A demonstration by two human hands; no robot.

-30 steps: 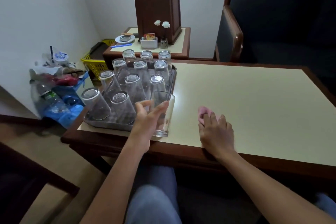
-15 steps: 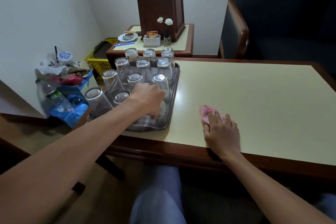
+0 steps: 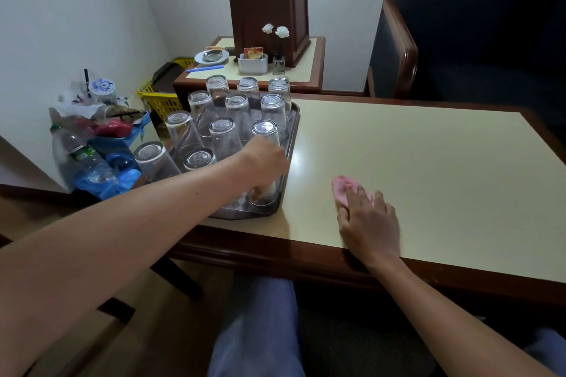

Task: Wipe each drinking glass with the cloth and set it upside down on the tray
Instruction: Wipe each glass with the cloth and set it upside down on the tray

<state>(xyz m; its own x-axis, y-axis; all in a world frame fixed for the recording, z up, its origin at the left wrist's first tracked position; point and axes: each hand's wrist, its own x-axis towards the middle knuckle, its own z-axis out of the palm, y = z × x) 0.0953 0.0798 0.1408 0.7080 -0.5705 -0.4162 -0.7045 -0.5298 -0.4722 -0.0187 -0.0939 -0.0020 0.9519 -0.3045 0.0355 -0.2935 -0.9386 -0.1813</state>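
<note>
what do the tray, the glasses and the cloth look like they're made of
Tray: likely stainless steel, a dull grey sheen along its raised rim. Glasses: clear glass by the look, see-through with thick bright bases, though clear plastic cannot be ruled out. Cloth: soft pink fabric, matte and crumpled under the right hand.

This looks like a seating corner in a restaurant or hotel lounge — not a home kitchen. A cream-topped table (image 3: 413, 168) with dark wood edging faces a padded bench (image 3: 477, 27) with a wooden frame. A metal tray (image 3: 289, 150) carries many identical glasses (image 3: 237, 107), upside down. On the side table (image 3: 309, 67) stand a napkin holder (image 3: 253, 63), an ashtray (image 3: 212, 56) and a small flower vase (image 3: 278, 63) — probably customer service items. Bagged rubbish (image 3: 92, 147) sits by the wall.
</note>
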